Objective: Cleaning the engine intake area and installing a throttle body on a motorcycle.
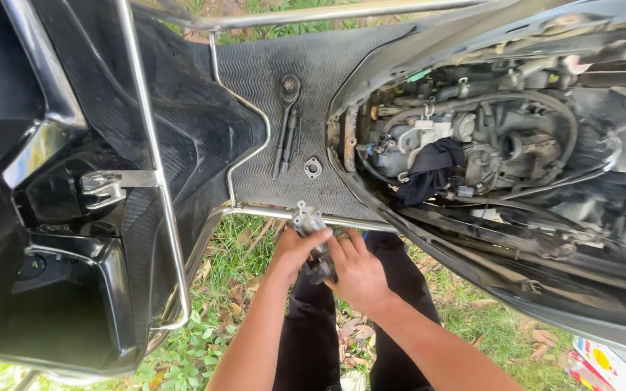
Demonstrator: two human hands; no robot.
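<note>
- The left hand and the right hand close together around a small metal engine part, likely a carburetor, held just below the edge of the scooter footboard.
- The left hand's fingers wrap the part's left side; the right hand cups its dark lower end, fingers curled over it.
- The part's pale metal top sticks up above both hands, touching or just in front of the chrome guard rail; which, I cannot tell.
- On the ribbed footboard mat lie a ratchet wrench and, near it, a small metal flange.
- To the right, the open engine bay shows hoses and a dark rag.
- Grass and dry leaves lie below.
</note>
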